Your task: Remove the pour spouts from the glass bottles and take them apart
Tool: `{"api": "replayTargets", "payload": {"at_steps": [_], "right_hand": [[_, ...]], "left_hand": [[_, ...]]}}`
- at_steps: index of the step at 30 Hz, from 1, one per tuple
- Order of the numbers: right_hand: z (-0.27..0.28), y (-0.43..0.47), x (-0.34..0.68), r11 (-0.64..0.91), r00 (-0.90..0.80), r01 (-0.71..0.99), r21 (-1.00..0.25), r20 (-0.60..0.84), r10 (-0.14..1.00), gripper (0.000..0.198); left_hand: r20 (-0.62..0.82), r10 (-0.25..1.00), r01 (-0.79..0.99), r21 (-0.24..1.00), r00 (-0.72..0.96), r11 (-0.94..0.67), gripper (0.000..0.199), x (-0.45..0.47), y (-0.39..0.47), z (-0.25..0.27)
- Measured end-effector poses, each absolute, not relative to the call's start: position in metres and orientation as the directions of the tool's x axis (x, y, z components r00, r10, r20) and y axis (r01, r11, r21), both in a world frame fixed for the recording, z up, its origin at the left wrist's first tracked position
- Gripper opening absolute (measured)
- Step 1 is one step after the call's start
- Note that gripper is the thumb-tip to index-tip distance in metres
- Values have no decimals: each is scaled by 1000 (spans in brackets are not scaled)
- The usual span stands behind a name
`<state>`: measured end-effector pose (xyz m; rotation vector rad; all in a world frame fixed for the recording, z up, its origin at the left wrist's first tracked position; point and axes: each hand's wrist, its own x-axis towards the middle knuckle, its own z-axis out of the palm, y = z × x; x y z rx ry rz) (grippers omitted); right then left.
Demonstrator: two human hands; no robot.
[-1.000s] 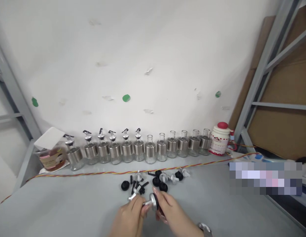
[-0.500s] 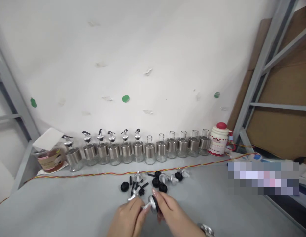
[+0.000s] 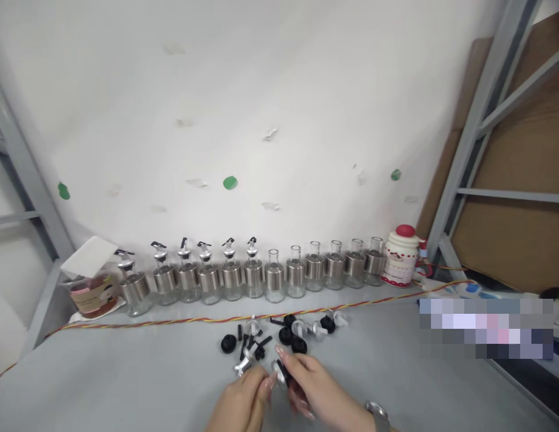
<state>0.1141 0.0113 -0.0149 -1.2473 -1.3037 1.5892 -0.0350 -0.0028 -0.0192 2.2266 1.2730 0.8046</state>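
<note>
Low at the front of the grey table, a silver pour spout [image 3: 278,374] with a black rubber stopper is held between both hands. My left hand [image 3: 243,396] is closed round its narrow spout end, which the fingers mostly hide. My right hand [image 3: 313,381] grips the black stopper side with thumb and fingers. Just beyond lie loose parts: a silver spout [image 3: 247,359], several small black levers [image 3: 260,348], a black rubber stopper [image 3: 228,343], and more black stoppers [image 3: 299,345] mixed with silver spouts [image 3: 319,329].
A row of glass bottles with metal sleeves stands along the wall; those on the left carry spouts [image 3: 206,252], those on the right have bare necks [image 3: 335,247]. A twisted red-yellow wire [image 3: 180,322] crosses the table. A plastic tub [image 3: 92,297] and a white-red jar [image 3: 400,258] flank the row.
Both hands have shifted slightly right and down. My left fingers have closed further over the spout's narrow end, which showed more plainly before. The bottles and loose parts stay in place.
</note>
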Motion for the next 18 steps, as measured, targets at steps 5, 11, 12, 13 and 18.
{"api": "replayTargets", "payload": {"at_steps": [5,11,12,13,18], "right_hand": [[-8,0,114,-4,-138,195,-981,-31,990,45],[-5,-11,110,151,-53,335,-930,142,988,39],[-6,-12,109,193,-48,358,-914,188,981,38],[-8,-12,109,234,-48,386,-893,233,971,36],[-12,-13,117,470,-201,531,-705,435,878,31]], "left_hand": [[153,948,472,838,278,-274,39,-29,-7,-15],[41,979,306,947,198,-101,46,-23,-7,-14],[-9,979,261,964,205,-46,47,-23,-6,-14],[-63,973,210,978,221,16,48,-22,-5,-12],[-307,867,-18,940,392,341,52,-25,-2,7]]}}
